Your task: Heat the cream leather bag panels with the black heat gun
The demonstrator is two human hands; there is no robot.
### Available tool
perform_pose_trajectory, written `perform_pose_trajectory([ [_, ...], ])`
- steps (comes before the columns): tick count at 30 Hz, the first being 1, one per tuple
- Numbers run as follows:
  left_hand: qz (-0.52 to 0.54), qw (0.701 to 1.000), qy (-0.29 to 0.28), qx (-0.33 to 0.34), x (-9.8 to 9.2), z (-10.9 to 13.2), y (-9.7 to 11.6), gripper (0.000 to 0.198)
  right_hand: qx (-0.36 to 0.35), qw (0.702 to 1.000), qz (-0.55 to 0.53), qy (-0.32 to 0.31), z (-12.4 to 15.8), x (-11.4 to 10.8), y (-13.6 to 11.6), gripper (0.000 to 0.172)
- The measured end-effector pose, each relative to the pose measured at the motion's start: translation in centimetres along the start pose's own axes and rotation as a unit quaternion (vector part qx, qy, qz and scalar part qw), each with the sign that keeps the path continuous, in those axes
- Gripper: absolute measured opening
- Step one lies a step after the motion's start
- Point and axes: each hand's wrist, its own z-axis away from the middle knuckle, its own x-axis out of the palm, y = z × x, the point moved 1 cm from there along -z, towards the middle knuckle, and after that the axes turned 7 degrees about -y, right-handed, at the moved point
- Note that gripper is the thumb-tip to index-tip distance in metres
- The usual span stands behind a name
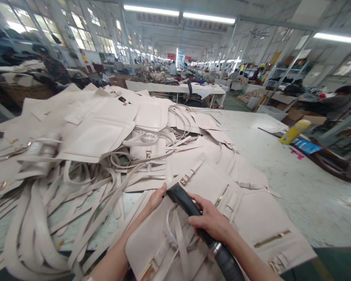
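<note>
My right hand (209, 218) is wrapped round a black handheld tool (190, 205) with a ribbed hose at its lower end. The tool's flat head rests over the top edge of a beige leather bag piece (148, 234) near the front of the table. At that same edge, left of the tool head, my left hand (157, 198) holds the piece, its fingers partly hidden behind it. A strap and a roundish wrapped part (171, 226) lie on the piece. Beige panels with buckles and gold zips (204, 183) spread beneath and beyond.
A tall heap of beige panels (99, 132) and loose straps (35, 222) covers the left of the pale table (318, 195). At the right lie a yellow bottle (295, 132), a blue packet (308, 146) and a brown strip (333, 162). People sit further off on both sides.
</note>
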Motion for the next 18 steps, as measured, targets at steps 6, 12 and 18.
perform_pose_trajectory([
  [6, 0.077, 0.994, -0.079, -0.017, 0.7, 0.7, 0.7, 0.062, -0.032, 0.997, 0.018, 0.066, -0.3, -1.2, -2.4, 0.071],
  [12, 0.019, 0.998, -0.064, -0.017, -0.1, 0.1, 0.9, 0.060, 0.086, 0.995, 0.021, 0.047, 9.5, -3.0, 0.3, 0.074],
  [18, -0.016, 0.998, -0.050, -0.019, 0.4, 0.2, 1.4, 0.054, 0.118, 0.990, 0.043, 0.062, 11.3, -1.4, 2.5, 0.073],
])
